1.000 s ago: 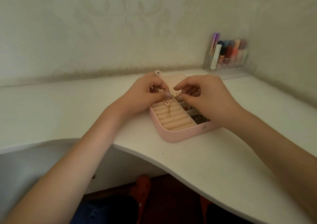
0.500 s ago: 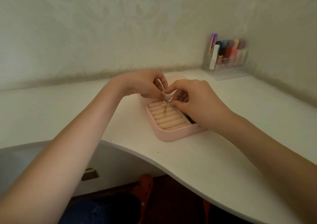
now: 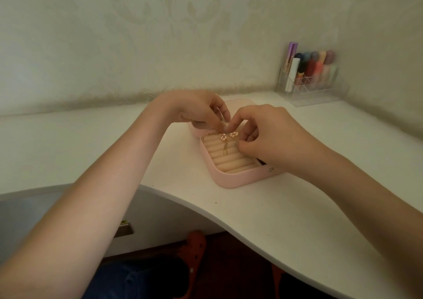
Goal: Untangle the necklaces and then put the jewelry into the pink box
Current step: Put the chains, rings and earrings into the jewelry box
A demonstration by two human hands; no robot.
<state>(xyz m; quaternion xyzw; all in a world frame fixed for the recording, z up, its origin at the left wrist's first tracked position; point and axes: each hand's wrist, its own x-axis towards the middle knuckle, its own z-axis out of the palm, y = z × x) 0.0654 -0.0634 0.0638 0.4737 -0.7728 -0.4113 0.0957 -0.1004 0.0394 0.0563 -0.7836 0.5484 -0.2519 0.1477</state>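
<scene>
The pink box (image 3: 231, 180) lies open on the white desk, its beige ring rolls (image 3: 229, 159) showing. A gold necklace with small flower charms (image 3: 229, 136) hangs over the rolls at the box's far end, a thin pendant dangling down from it. My left hand (image 3: 201, 110) comes from the left and pinches the chain just above the charms. My right hand (image 3: 267, 133) reaches in from the right, fingers curled, pinching the chain beside the charms. It covers the box's right compartments.
A clear organizer (image 3: 309, 88) with coloured cosmetic tubes stands at the back right by the wall. The desk (image 3: 286, 218) has a curved front edge. A drawer handle (image 3: 124, 230) and an orange chair part (image 3: 194, 243) show below it.
My left hand rose and shifted back over the box's far end. The necklace charms moved toward the back of the ring rolls. My right hand stayed over the right compartments.
</scene>
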